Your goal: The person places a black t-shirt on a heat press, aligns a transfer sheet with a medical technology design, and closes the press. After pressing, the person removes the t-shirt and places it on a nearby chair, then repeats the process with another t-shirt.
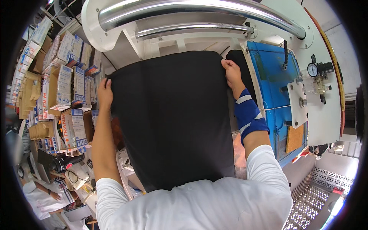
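A smooth black cloth [172, 119] spreads in front of me, from the machine's rollers down to my white shirt. My left hand [105, 94] pinches its far left corner, thumb on top. At the far right corner, the thumb and fingers of my right hand [232, 74] close on the edge. The cloth is fairly flat between both hands, and what lies under it is hidden. A blue wrist wrap [250, 117] with grey strips covers my right forearm. Just right of that hand is another black padded or cloth-covered piece [243, 69], partly hidden.
A large shiny roller [199, 11] and a thinner metal bar [195, 27] cross the far side. To the right stand a blue metal box [274, 80] and a pressure gauge [312, 69]. Cardboard boxes [61, 86] are stacked at left. Another person [48, 195] is at lower left.
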`<state>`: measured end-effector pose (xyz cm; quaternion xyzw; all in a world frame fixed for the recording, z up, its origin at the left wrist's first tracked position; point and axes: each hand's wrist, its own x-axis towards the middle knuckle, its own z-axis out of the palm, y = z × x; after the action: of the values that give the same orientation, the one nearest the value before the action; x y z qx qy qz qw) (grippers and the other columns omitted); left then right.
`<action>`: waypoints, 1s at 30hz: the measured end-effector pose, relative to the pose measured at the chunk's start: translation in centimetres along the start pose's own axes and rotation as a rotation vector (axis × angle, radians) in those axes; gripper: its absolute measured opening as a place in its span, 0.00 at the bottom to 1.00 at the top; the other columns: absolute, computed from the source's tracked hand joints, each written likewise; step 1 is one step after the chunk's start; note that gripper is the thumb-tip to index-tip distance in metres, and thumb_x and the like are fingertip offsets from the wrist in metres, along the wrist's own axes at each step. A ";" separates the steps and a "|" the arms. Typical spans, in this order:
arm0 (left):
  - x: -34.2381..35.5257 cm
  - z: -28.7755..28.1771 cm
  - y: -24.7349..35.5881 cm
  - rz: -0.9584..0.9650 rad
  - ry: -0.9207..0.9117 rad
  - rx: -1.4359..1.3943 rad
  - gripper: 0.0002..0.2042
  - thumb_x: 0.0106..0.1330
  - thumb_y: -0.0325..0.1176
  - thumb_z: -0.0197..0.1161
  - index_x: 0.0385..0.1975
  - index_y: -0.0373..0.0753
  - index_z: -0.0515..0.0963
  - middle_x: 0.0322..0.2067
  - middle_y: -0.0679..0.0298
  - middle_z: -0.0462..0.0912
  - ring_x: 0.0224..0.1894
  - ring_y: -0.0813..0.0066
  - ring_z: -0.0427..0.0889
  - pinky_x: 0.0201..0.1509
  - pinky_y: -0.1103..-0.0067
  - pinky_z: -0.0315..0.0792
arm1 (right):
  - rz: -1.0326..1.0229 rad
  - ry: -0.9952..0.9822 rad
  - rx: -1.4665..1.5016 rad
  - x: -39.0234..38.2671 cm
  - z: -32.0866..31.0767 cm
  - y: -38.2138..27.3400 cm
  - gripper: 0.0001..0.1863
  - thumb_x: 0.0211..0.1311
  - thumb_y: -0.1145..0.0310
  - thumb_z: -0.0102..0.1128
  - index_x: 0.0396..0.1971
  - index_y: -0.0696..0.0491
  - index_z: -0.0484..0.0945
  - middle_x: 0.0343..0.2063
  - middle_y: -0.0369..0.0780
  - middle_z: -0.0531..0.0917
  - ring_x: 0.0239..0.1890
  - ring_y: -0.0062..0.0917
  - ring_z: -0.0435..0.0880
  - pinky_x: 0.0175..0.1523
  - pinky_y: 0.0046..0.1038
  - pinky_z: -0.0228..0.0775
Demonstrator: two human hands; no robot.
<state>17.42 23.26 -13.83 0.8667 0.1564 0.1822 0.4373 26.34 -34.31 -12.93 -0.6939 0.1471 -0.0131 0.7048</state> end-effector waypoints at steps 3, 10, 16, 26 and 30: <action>-1.3 0.1 2.6 0.074 -0.008 0.266 0.19 0.76 0.41 0.58 0.53 0.29 0.79 0.49 0.42 0.85 0.54 0.43 0.82 0.58 0.64 0.74 | -0.078 0.158 -0.307 -1.7 1.6 0.5 0.16 0.70 0.57 0.66 0.37 0.58 0.85 0.30 0.39 0.85 0.34 0.25 0.82 0.43 0.28 0.73; -1.1 -0.4 3.1 0.020 0.095 0.215 0.17 0.73 0.43 0.61 0.48 0.35 0.82 0.48 0.43 0.84 0.53 0.44 0.82 0.57 0.62 0.74 | -0.228 0.318 -0.448 -1.8 1.5 0.6 0.16 0.68 0.57 0.69 0.36 0.57 0.87 0.33 0.39 0.88 0.35 0.22 0.84 0.45 0.27 0.75; -1.3 -1.4 4.5 -0.031 0.150 0.220 0.13 0.72 0.39 0.62 0.44 0.36 0.83 0.40 0.43 0.86 0.47 0.39 0.83 0.51 0.58 0.76 | -0.204 0.269 -0.445 -1.7 2.1 -1.2 0.19 0.71 0.55 0.66 0.37 0.60 0.84 0.30 0.36 0.85 0.33 0.20 0.79 0.43 0.26 0.73; -1.2 -0.8 4.1 -0.046 0.078 0.312 0.13 0.72 0.41 0.62 0.44 0.37 0.82 0.40 0.41 0.85 0.46 0.36 0.82 0.49 0.55 0.75 | -0.246 0.275 -0.571 -2.0 2.2 -1.4 0.20 0.70 0.54 0.66 0.37 0.60 0.84 0.30 0.40 0.86 0.33 0.24 0.82 0.44 0.29 0.74; -1.0 -0.3 1.3 0.020 0.062 0.338 0.14 0.72 0.42 0.61 0.44 0.37 0.82 0.40 0.41 0.85 0.46 0.34 0.81 0.49 0.54 0.74 | -0.219 0.266 -0.635 -2.2 2.7 -1.6 0.22 0.68 0.51 0.67 0.37 0.59 0.86 0.33 0.44 0.88 0.36 0.29 0.86 0.45 0.32 0.76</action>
<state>16.54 22.31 -12.80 0.9234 0.1893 0.1843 0.2784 25.16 -31.23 -10.98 -0.8820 0.1588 -0.1324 0.4234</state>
